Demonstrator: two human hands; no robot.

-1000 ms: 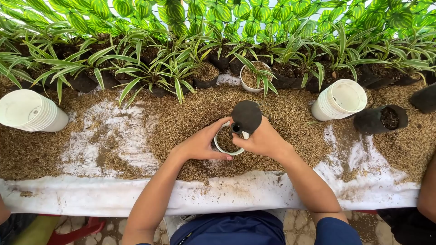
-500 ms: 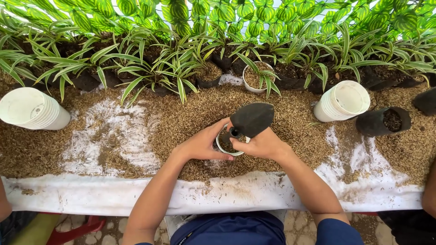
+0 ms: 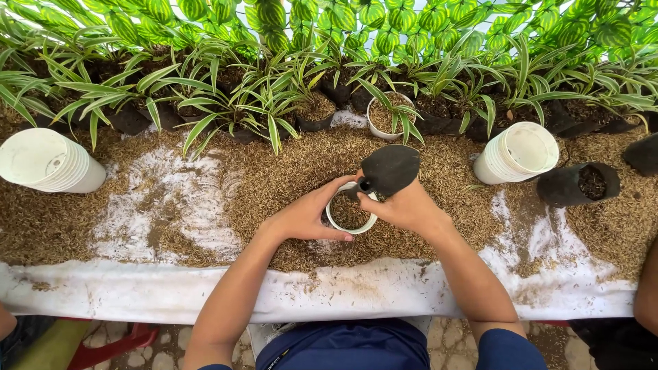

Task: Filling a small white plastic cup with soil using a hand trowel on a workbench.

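Nearest the person, a white sheet [image 3: 171, 294] hangs over the table edge, dusted with husks. Beyond it the left hand [image 3: 305, 218] cups the side of a small white pot [image 3: 351, 214] that stands on the husk bed [image 3: 288, 178] and is filled with brown husk mix. The right hand [image 3: 408, 205] is clenched round the handle of a black trowel [image 3: 389, 169], whose blade is raised just past the pot's far rim. Half a second ago the blade lay tilted across the pot's mouth; now it is lifted clear and the filling shows. To the left lies a stack of white pots [image 3: 44, 162] on its side, to the right a second stack [image 3: 515, 152], and beside that a tipped black bag [image 3: 577, 183] holding soil. Farther back, a white pot with a striped plant [image 3: 384, 113] stands among rows of bagged striped plants [image 3: 226, 103].
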